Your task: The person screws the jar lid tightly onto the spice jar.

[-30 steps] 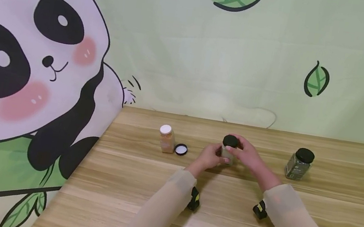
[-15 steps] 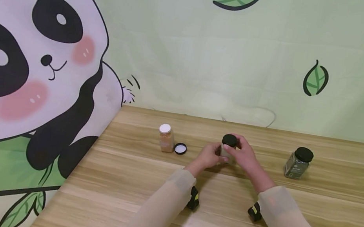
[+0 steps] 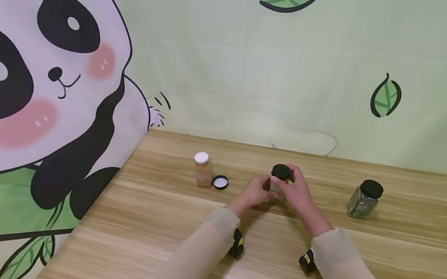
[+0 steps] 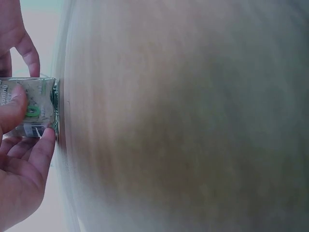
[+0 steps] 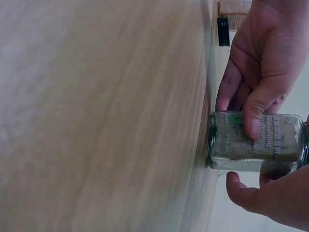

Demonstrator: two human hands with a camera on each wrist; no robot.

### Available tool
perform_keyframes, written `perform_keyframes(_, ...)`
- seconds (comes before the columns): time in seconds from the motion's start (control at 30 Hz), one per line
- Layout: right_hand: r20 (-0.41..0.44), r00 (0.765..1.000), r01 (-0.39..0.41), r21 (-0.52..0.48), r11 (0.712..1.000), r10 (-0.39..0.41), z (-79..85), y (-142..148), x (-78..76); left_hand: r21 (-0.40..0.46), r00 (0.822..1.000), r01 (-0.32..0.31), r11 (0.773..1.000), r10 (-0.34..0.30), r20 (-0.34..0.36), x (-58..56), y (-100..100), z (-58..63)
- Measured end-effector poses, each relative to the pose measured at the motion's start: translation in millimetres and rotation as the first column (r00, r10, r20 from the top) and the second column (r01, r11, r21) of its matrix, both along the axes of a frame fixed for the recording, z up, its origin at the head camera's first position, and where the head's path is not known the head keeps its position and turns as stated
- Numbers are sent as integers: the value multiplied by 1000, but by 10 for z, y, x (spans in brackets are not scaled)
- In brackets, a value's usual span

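A glass seasoning jar [image 5: 231,145] of greyish powder stands upright at the middle of the table in the head view, a black lid [image 3: 281,170] on top. My left hand [image 3: 256,192] grips the body low down, with the thumb across the printed face in the right wrist view. From the other side my right hand [image 3: 299,193] holds the lid, its thumb at the near edge and its fingers behind. In the left wrist view the lid end of the jar is cut off by the frame.
To the left stands a jar of orange-brown contents [image 3: 202,175] with a white top. A loose black-rimmed lid [image 3: 220,182] lies beside it. Another black-lidded glass jar [image 3: 362,203] stands to the right. Panda-print cloth [image 3: 227,62] hangs behind the table [image 3: 146,239].
My right thumb has slid leftward along the lid's near edge, and the right forearm has swung slightly inward. The left hand keeps its grip. The whole head view has shifted a little.
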State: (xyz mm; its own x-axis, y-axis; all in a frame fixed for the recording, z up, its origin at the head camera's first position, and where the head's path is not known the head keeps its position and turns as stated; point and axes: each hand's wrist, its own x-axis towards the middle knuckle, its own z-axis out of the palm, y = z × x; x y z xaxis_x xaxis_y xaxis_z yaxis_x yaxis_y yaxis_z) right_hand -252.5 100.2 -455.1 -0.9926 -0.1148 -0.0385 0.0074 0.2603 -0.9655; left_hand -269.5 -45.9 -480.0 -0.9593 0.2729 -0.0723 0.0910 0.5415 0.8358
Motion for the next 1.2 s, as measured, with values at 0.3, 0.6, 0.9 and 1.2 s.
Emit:
perform_keyframes(0.3,19,994,-105,60,993,104,52,85,-50,0,1000,5,1000,-5,2,5,-5,0)
perform_keyframes(0.6,212,847,-509,67,858,487,256,434,-362,0,1000,-13,1000,13,20,-18,22,-32)
perform_keyframes(0.9,350,701,-679,63,731,621,401,534,-593,-12,1000,-14,1000,14,4,3,22,-19)
perform_keyframes(1.2,401,657,-715,63,696,639,474,541,-679,-18,1000,-11,1000,11,-4,6,25,-8)
